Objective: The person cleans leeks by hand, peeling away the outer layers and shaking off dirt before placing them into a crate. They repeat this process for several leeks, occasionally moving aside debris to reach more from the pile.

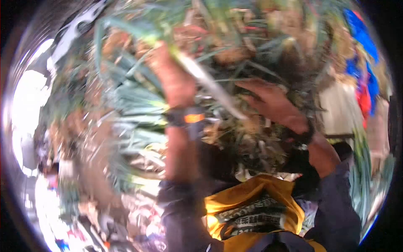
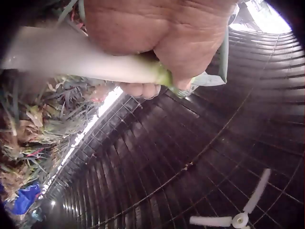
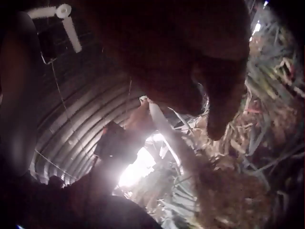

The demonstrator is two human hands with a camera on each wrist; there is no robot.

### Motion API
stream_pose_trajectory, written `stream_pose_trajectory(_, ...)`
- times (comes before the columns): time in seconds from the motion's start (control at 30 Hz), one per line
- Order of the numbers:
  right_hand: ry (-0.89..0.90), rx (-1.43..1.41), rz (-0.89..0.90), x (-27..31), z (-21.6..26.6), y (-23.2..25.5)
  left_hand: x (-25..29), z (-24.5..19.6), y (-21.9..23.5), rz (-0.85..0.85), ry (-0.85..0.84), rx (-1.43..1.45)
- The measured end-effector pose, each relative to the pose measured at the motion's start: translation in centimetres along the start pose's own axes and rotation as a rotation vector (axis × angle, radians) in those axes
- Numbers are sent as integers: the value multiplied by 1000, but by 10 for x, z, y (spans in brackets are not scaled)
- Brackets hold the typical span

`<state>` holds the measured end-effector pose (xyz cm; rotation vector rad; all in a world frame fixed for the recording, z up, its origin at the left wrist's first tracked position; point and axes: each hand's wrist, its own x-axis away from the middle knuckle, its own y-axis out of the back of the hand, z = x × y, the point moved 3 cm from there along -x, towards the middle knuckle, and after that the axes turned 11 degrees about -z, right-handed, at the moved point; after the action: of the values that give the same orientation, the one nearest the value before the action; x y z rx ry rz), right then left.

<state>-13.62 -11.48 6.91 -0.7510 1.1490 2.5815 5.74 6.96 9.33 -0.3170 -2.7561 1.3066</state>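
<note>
In the head view my left hand (image 1: 170, 75) grips a long green onion (image 1: 205, 80) at the green part, its white stalk slanting down toward the right. The left wrist view shows the thumb and fingers of the left hand (image 2: 157, 28) curled round the onion (image 2: 114, 67) where white turns to green. Near the stalk's lower end my right hand (image 1: 275, 103) is spread with its fingers extended, holding nothing. The right wrist view has this right hand (image 3: 190, 67) in dark shade, apart from the onion's white stalk (image 3: 159, 119). Motion blurs the head view.
Green onions (image 1: 136, 103) lie heaped to the left, with stripped leaves and roots (image 1: 256, 138) in front of the body. A green onion bundle (image 1: 363, 176) and blue cloth (image 1: 361, 38) are at right. A fan (image 2: 239, 220) hangs under the arched roof.
</note>
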Motion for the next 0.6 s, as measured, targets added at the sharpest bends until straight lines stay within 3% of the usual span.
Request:
stream_pose_trajectory(0.07,-188,-79,182,-6,28,-7,8,2,8,-88,-44,36)
stream_pose_trajectory(0.13,-322,-67,291,0,21,-25,11,-7,-4,-88,-83,16)
stream_pose_trajectory(0.2,-414,-60,281,-3,24,-25,18,-17,-16,-78,-109,8)
stream_pose_trajectory(0.3,-166,107,74,2,18,-31,24,-26,-18,-72,-83,42)
stream_pose_trajectory(0.4,-276,-86,97,6,-1,-34,25,-27,-18,-29,-93,75)
stream_pose_trajectory(0.53,-115,142,11,31,-17,-40,27,-36,-13,-66,-138,-12)
stream_pose_trajectory(0.6,-275,207,13,46,-36,-40,29,-46,-9,-47,-171,-92)
